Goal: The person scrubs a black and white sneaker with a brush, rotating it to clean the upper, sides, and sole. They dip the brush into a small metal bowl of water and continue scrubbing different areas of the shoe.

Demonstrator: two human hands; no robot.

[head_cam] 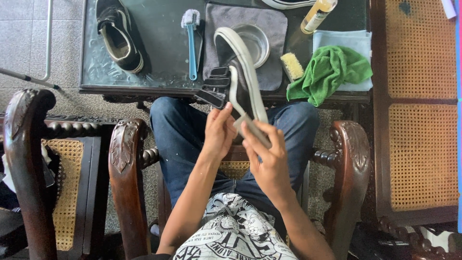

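Yellow bottle (317, 14) w/ label, table's far edge (lying tilted).

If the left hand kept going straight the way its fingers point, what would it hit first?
The left hand points up and away, already touching the black shoe. Past that, probably the glass table's edge by the grey cloth; depth is unclear.

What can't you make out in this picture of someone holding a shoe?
- Head view: the heel of the held shoe is covered by the left hand and right hand.
- The second white-soled shoe is cut off by the top edge.
- The label of the bottle is too small.
- The bowl is partly hidden behind the held shoe's sole.
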